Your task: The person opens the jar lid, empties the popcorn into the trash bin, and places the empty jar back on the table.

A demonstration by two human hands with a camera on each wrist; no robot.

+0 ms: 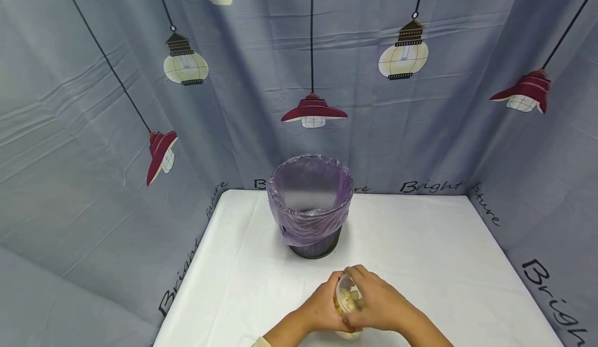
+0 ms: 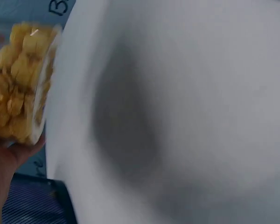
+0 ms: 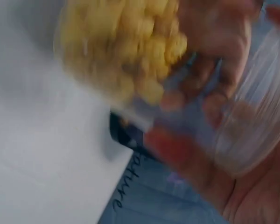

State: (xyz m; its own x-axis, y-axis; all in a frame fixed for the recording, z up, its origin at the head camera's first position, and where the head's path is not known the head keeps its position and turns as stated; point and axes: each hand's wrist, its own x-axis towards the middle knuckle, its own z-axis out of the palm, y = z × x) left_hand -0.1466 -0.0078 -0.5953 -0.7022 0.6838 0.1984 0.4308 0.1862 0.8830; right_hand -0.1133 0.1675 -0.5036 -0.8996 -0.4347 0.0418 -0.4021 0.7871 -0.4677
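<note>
Both hands are clamping a clear plastic cup (image 1: 348, 301) of yellow food pieces: left hand (image 1: 321, 309) and right hand (image 1: 380, 305) fingers curling round it, just in front of the purple-lined bin (image 1: 310, 204) on the white surface (image 1: 444, 253). Likely opening/tipping step; next probably needs lifting toward bin.

One bin (image 1: 310, 207) stands on one counter (image 1: 420, 243); near the bin, two hands (image 1: 322, 308) hold one cup (image 1: 347, 296).
</note>
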